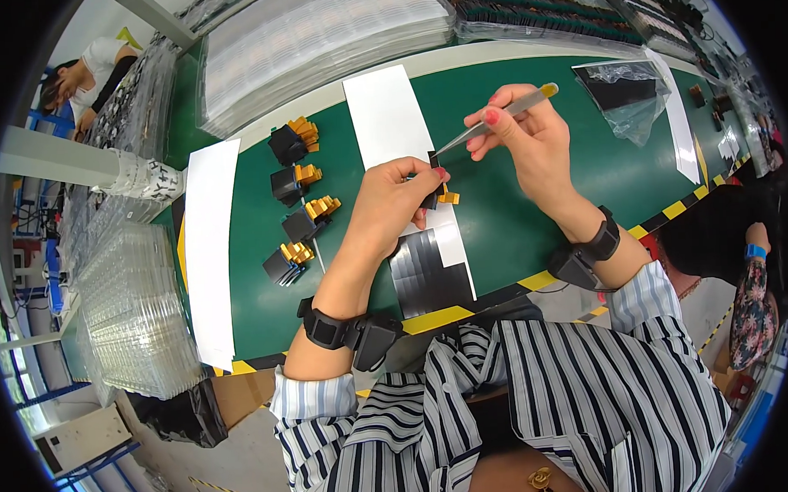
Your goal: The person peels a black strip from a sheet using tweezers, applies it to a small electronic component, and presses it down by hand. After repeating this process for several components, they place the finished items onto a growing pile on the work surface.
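Note:
My left hand (395, 203) is closed around a small black part with a gold flex tail (449, 197), its fingers pinched at the top. In my right hand (532, 146) is a pair of metal tweezers (498, 117), tips pointing down-left. The tips meet a small black piece (433, 157) at the upper edge of the held part; whether they grip it I cannot tell. Under my left hand lie a white sheet (388, 112) and a sheet of black strips (430, 275). Left of that hand, several stacks of black parts with gold flex tails (296, 184) stand in a column.
A long white sheet (212, 252) lies at the table's left. Stacked clear trays (318, 49) fill the back, and more trays (136, 316) stand at the left. A clear bag with a black sheet (623, 95) is at the right. Other people are at far left and right.

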Demonstrator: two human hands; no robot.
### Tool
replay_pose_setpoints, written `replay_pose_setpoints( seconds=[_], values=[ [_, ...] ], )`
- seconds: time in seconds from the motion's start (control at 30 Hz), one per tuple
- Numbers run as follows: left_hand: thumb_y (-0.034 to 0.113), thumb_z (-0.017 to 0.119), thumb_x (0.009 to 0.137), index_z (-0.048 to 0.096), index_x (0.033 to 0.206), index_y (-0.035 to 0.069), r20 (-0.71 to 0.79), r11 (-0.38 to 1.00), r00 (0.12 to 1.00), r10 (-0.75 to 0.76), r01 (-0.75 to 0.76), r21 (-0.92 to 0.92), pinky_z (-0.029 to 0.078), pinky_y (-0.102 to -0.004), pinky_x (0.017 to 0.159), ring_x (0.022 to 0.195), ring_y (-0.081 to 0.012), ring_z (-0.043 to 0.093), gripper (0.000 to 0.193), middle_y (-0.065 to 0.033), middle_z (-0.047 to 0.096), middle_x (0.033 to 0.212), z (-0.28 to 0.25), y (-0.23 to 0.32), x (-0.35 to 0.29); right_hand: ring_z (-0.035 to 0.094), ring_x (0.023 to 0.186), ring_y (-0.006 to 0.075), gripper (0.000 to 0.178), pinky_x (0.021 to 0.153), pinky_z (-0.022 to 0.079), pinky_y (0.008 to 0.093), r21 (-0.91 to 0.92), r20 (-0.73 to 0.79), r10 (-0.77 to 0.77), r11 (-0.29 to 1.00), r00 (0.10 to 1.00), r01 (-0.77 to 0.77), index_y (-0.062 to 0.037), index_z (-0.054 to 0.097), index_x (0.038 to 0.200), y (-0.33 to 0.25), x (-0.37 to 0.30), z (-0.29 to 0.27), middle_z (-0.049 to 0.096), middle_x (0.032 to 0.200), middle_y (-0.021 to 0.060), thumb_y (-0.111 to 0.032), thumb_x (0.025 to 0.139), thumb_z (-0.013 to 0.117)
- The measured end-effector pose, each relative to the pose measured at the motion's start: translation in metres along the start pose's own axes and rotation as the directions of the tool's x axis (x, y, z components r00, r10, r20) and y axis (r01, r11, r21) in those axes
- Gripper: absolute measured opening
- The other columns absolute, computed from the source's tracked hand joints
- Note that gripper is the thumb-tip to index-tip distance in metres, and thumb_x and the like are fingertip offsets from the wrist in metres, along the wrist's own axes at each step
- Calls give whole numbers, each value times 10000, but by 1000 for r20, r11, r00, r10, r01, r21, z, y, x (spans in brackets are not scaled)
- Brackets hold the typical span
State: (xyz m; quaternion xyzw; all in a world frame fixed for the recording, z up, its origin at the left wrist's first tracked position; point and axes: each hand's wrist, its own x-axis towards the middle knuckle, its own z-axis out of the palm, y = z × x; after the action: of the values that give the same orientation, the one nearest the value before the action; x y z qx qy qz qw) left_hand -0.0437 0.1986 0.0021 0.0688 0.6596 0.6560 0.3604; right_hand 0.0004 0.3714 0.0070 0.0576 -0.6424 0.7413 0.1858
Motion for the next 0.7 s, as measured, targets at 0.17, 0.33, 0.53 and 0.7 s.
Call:
replay_pose_setpoints(
  seconds=[0.17,0.33,0.53,0.7],
  values=[
    [126,552,810,611,850,-4,20,1000,1000,22,-22,0,364,-168,426,477,-41,430,148,-11,538,647,1,5,-5,582,656,157,141,567,489,250,134,-93,160,980,983,-146,-11,461,954,1,8,-7,581,848,154,-116,868,499],
    [102,571,802,540,1068,-7,45,995,997,62,-58,-79,414,-180,438,480,-48,459,289,-26,555,695,-3,4,-4,573,634,152,145,556,472,244,214,-141,182,965,973,-150,-25,471,961,2,11,-10,584,853,150,-133,870,500],
    [64,556,807,361,1234,-7,112,976,993,47,-22,-216,477,-203,524,570,-85,518,475,-76,586,829,-6,9,-6,572,626,159,161,552,471,248,267,-173,94,963,980,-45,-20,449,991,-2,12,-17,582,854,165,-119,872,493],
    [20,495,832,276,1247,-17,57,956,997,52,-33,-293,508,-268,687,778,-163,572,470,-125,585,921,-7,11,-3,576,605,174,183,521,475,258,223,-128,48,975,991,-18,-20,421,1021,-10,12,-13,583,851,192,-99,870,486]
  ],
)
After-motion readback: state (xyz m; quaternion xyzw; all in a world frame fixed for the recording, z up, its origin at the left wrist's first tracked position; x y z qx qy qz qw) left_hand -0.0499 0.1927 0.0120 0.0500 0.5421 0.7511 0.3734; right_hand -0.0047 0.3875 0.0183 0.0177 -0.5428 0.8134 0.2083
